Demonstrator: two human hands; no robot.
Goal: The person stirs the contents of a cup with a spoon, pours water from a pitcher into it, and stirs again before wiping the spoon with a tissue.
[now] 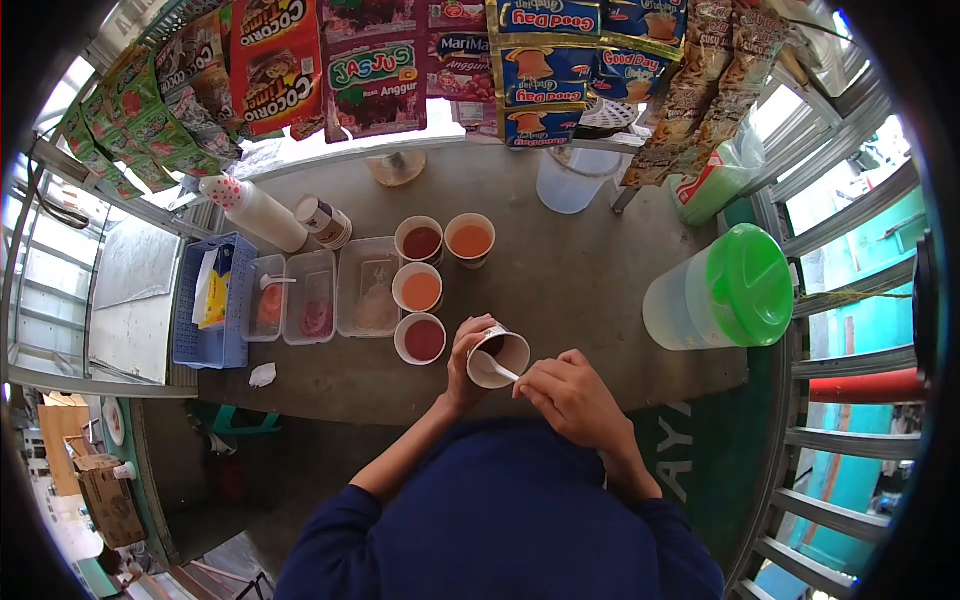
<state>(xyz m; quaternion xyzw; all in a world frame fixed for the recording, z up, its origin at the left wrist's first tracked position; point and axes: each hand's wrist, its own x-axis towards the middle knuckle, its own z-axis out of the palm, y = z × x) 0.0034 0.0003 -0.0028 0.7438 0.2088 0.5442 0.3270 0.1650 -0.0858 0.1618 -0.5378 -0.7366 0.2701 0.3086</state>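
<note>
My left hand [466, 358] is wrapped round a paper cup [513, 352], which tilts toward me with dark liquid inside. Between the fingers of my right hand [572, 400] is the handle of a white spoon [503, 371]; its other end dips into the cup. Just left of my left hand stands a paper cup of dark pink drink [421, 339]. Beyond it are a cup of orange drink [418, 289], a cup of dark red drink [419, 241] and another cup of orange drink [470, 241].
Three clear plastic tubs with powder [367, 300] stand left of the cups, beside a blue basket [208, 345]. Stacked cups [262, 218] lie behind them. A green-lidded water jug [700, 295] stands at the right. Drink sachets [375, 85] hang overhead at the back.
</note>
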